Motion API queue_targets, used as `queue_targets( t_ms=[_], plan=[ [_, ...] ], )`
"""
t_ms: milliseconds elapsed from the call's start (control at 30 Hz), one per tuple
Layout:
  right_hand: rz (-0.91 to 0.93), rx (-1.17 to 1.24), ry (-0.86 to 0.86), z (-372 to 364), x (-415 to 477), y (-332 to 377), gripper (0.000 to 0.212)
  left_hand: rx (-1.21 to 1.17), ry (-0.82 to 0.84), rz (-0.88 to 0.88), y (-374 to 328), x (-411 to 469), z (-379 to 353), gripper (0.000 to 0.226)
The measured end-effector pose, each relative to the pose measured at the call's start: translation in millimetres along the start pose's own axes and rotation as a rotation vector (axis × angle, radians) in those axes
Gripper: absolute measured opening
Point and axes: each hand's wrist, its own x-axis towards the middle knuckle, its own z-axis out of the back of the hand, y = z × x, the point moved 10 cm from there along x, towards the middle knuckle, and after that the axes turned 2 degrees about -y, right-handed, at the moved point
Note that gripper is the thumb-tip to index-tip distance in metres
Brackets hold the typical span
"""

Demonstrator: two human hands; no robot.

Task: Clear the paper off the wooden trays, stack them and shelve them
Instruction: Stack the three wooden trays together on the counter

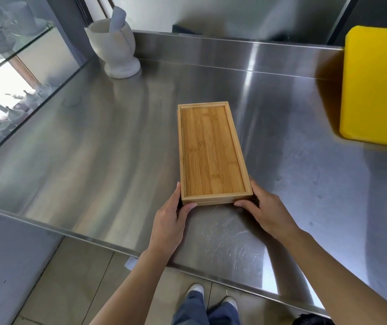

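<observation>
Two rectangular wooden trays lie stacked one on the other in the middle of the steel table, long side pointing away from me. The top tray is bare inside, with no paper in it. My left hand grips the stack's near left corner, thumb on the front edge. The near right corner is held the same way by my right hand. A scrap of white paper shows on the floor just below the table's front edge.
A white stone mortar with a pestle stands at the back left of the table. A yellow board leans at the right. Glass shelves with white crockery run along the left. My shoes and tiled floor show below the table's front edge.
</observation>
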Motion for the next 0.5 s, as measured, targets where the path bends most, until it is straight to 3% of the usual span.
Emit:
queue_targets(
  t_ms=[133, 233, 300, 400, 467, 500],
  plan=[
    [-0.127, 0.386, -0.081, 7, -2, -6, 0.078, -0.230, 0.030, 0.104, 0, -5, 0, 0.055],
    [-0.273, 0.758, -0.096, 6, 4, -7, 0.053, -0.552, -0.058, 0.370, 6, -1, 8, 0.045],
    [-0.321, 0.800, -0.080, 6, 7, -6, 0.053, -0.684, 0.030, 0.548, 8, 5, -2, 0.064],
    [-0.340, 0.772, -0.059, 5, 7, -6, 0.050, -0.615, 0.200, 0.680, 5, 7, -17, 0.087],
    [-0.367, 0.749, -0.068, 4, 6, -7, 0.053, -0.612, 0.195, 0.718, 2, 6, -18, 0.085],
    [-0.374, 0.733, -0.064, 3, 5, -7, 0.067, -0.619, 0.181, 0.733, 0, 6, -18, 0.080]
  ],
)
